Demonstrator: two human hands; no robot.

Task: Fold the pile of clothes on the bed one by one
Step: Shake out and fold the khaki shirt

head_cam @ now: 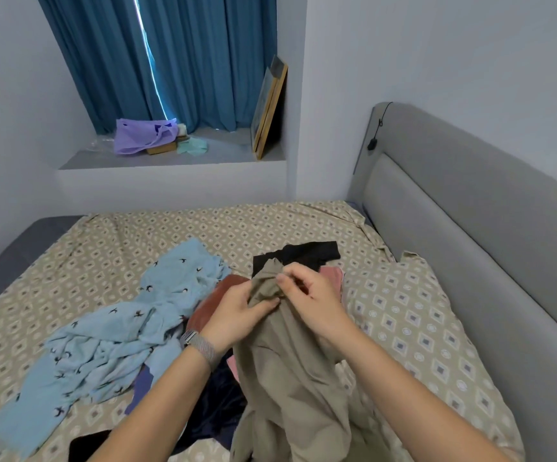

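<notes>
At the left of the frame we see a light blue garment with little birds (110, 331) spread flat on the bed (87, 241); in the middle our left hand (237, 315) pinches the tan garment (287, 378); our right hand (310, 295) pinches its top edge too; a black garment (303, 253) lies just behind.

Khaki garment (290, 378) cut off at bottom edge, type unclear. Rust-brown cloth (212, 303) and dark navy cloth (217, 405) mostly hidden under forearms. Black item (85, 446) at bottom left cropped, unidentifiable. Windowsill clutter too small.
</notes>
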